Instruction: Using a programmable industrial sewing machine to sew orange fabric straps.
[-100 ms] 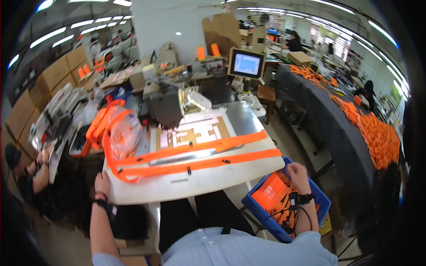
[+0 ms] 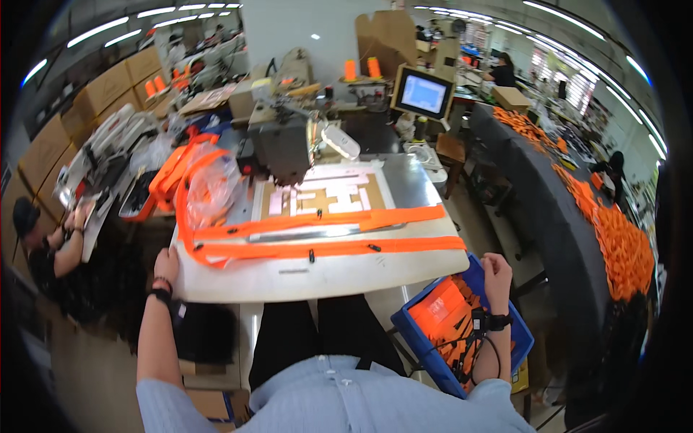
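At the near left corner of the white sewing table [image 2: 332, 284], my left hand [image 2: 167, 264] is closed on the edge. My right hand [image 2: 497, 278] hovers above the far right part of a blue crate [image 2: 419, 333], just off the table's right end. Its fingers are curled; whatever they may hold is hidden. Inside the crate lie orange pieces with black parts and an orange packet [image 2: 437, 306]. Two long orange zipper strips [image 2: 339, 248] with black sliders stretch across the table, joined to a looped bundle [image 2: 173, 173] at its left.
A sewing machine head [image 2: 281, 148] stands over a template [image 2: 325, 195] with pale cut-outs. Clear plastic [image 2: 213, 191] lies by the bundle. Behind are a screen [image 2: 424, 94] and orange thread cones [image 2: 350, 70]. On the right, a dark-covered table [image 2: 530, 195] carries orange strips; a co-worker [image 2: 54, 238] sits left.
The view has shifted, so the table appears slightly higher and farther right. My right hand has moved slightly right and away over the crate; my left hand stays at the table edge.
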Demonstrator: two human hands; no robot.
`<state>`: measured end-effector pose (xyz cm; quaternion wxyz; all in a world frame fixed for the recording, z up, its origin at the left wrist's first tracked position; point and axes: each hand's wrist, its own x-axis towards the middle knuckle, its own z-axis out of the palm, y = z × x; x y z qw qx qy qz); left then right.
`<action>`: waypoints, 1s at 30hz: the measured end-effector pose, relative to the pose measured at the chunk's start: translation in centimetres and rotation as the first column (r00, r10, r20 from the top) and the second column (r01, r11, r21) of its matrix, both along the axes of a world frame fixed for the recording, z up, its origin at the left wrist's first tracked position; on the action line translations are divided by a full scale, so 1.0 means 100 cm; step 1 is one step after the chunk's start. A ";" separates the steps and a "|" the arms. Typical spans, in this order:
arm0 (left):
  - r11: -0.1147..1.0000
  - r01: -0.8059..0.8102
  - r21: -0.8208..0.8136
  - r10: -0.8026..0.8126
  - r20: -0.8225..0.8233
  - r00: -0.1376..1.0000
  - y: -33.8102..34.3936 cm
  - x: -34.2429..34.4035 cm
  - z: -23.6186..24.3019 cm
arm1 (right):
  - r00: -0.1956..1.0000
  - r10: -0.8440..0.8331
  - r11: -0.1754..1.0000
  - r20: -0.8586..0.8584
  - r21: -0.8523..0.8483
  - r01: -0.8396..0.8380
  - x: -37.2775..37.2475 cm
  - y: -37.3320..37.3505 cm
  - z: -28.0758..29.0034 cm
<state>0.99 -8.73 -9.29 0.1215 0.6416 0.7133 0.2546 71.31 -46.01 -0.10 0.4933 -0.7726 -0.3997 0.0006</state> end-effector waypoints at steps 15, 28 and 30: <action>0.999 -0.037 -0.029 0.035 -0.045 0.998 0.008 -0.031 0.050 | 0.934 0.194 0.978 -0.300 -0.017 -0.208 -0.027 0.095 -0.028; 0.993 -0.093 0.073 0.070 0.265 0.962 -0.068 -0.040 0.040 | 0.947 -0.260 0.958 0.189 -0.077 0.278 -0.043 0.126 -0.021; 0.993 -0.095 0.077 0.071 0.270 0.960 -0.071 -0.042 0.039 | 0.944 -0.219 0.955 0.247 -0.143 0.259 -0.041 0.128 -0.019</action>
